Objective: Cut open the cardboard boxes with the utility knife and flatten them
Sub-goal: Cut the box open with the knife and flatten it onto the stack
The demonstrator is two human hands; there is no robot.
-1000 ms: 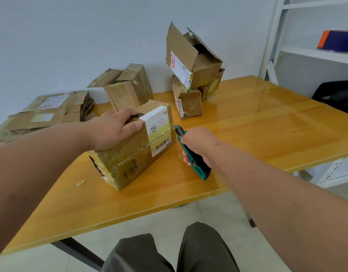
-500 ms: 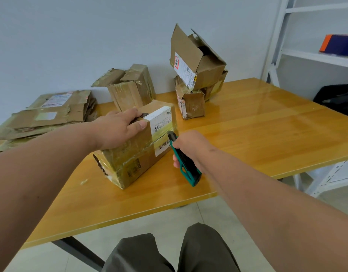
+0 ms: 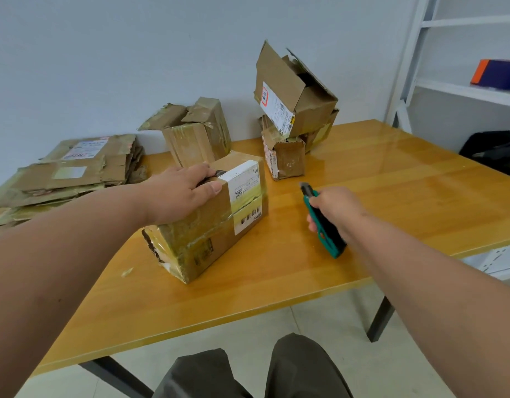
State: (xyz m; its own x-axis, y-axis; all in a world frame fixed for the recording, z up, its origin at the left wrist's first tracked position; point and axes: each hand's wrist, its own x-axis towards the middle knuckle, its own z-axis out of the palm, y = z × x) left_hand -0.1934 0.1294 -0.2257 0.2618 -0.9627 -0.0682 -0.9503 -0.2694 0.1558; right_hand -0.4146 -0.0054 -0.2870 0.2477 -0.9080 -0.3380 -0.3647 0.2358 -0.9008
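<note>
The left hand (image 3: 179, 193) rests on top of the taped box (image 3: 208, 219), its grip curled over the top edge. The box sits on the yellow surface (image 3: 391, 196). The right hand (image 3: 337, 208) grips the green knife (image 3: 320, 222), just beside the box, not touching it.

Single head camera, wide-angle. You looked forward and down from close above the table (image 3: 276, 282), arms reaching in from the bottom corners, wall (image 3: 104, 53) behind, your knees at the lower edge.
</note>
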